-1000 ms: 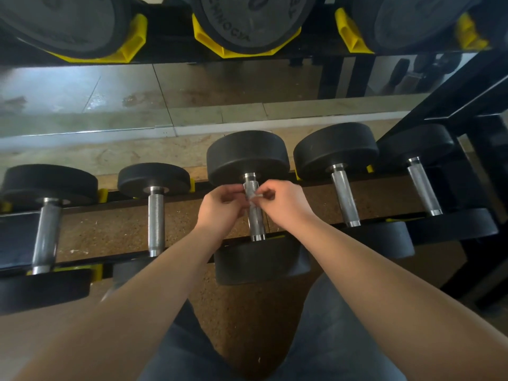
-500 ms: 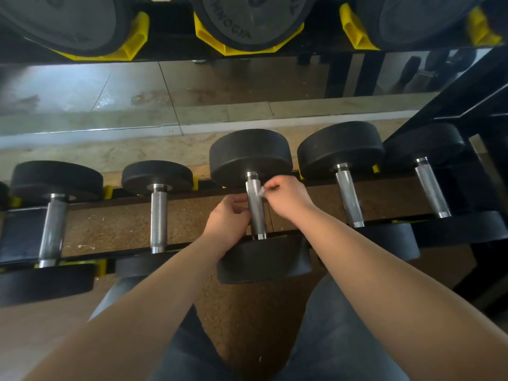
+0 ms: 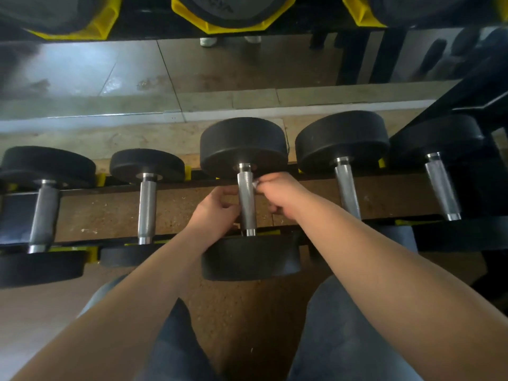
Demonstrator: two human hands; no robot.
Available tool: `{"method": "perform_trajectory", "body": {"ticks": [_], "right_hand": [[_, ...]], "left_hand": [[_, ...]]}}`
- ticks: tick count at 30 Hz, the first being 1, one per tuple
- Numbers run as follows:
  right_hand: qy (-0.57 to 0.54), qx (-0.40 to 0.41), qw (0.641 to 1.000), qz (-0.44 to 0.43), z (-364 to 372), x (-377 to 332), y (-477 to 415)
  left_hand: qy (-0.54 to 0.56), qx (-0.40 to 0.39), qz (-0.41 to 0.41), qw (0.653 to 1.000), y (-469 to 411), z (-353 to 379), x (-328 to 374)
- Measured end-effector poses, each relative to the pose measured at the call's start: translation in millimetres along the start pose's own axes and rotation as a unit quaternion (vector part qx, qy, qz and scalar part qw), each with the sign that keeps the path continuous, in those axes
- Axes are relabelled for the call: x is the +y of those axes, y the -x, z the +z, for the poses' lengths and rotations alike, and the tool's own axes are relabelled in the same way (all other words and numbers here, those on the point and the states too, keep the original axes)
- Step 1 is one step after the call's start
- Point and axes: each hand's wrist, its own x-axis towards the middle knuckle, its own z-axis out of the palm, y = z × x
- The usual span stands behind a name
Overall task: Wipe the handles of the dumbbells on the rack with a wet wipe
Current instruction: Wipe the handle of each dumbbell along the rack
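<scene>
Several black dumbbells with steel handles lie across the low rack [image 3: 178, 185]. The middle dumbbell [image 3: 243, 145] has a knurled handle [image 3: 246, 199] between my two hands. My right hand [image 3: 280, 192] pinches a small white wet wipe [image 3: 255, 184] against the right side of the handle's upper part. My left hand [image 3: 215, 209] sits at the handle's left side with fingers curled towards it; whether it grips the bar is unclear. Most of the wipe is hidden in my fingers.
To the left lie a small dumbbell [image 3: 147, 207] and a bigger one [image 3: 44, 213]; two more [image 3: 347, 188] [image 3: 442, 185] lie to the right. An upper shelf with weights in yellow cradles [image 3: 107, 20] overhangs. A black rack post [image 3: 467, 97] rises right. My knees are below.
My right hand has carried the wipe from the front of the handle to its upper right side. My left hand slid lower along the handle's left. The camera tilted down slightly.
</scene>
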Motion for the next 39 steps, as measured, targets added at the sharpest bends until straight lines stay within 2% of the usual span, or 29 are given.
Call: {"method": "perform_trajectory", "body": {"ticks": [3, 5, 8, 10, 12, 15, 19, 23, 25, 28, 31, 34, 39], "right_hand": [[0.178, -0.093, 0.979, 0.023, -2.8, 9.8, 3.7], [0.248, -0.141, 0.958, 0.017, -4.4, 15.5, 8.2], [0.234, -0.118, 0.965, -0.006, -6.9, 13.7, 10.7], [0.133, -0.056, 0.989, -0.035, -8.9, 9.8, 6.6], [0.081, 0.002, 0.991, -0.106, -11.1, 7.7, 3.2], [0.159, 0.0, 0.971, -0.179, -10.6, 12.2, 16.0], [0.285, -0.072, 0.936, -0.193, -5.1, 18.1, 32.1], [0.182, -0.081, 0.949, -0.243, 5.7, 6.0, 42.7], [0.154, -0.07, 0.954, -0.248, 17.7, -5.0, 47.3], [0.13, -0.039, 0.959, -0.249, 44.7, -20.6, 52.6], [0.098, 0.01, 0.965, -0.244, 77.5, -39.8, 58.6], [0.076, 0.039, 0.969, -0.231, 113.3, -55.9, 58.7], [-0.003, 0.0, 0.984, -0.177, 169.2, -74.2, 60.5]], "left_hand": [[-0.015, -0.014, -0.013, 1.0, 3.3, 1.6, 3.5], [-0.025, -0.01, -0.017, 0.999, 3.9, 3.1, 6.7], [-0.01, 0.004, -0.021, 1.0, 9.6, 5.1, 12.4], [-0.003, 0.012, -0.027, 1.0, 9.2, 6.8, 12.6], [0.003, 0.024, -0.03, 0.999, 8.9, 7.4, 13.5], [0.002, 0.03, -0.024, 0.999, 12.2, 5.7, 15.8], [0.008, 0.058, 0.009, 0.998, 12.1, 3.7, 10.8], [0.134, 0.105, 0.041, 0.985, 20.3, -9.9, 0.1], [0.17, 0.062, 0.051, 0.982, 29.7, -28.5, -3.4], [0.16, -0.002, 0.065, 0.985, 35.1, -64.9, -15.2], [0.195, -0.043, 0.067, 0.978, 32.6, -102.1, -29.9], [0.18, -0.039, 0.073, 0.98, 27.6, -132.0, -47.2], [0.144, -0.008, 0.073, 0.987, 11.5, -170.9, -74.3]]}}
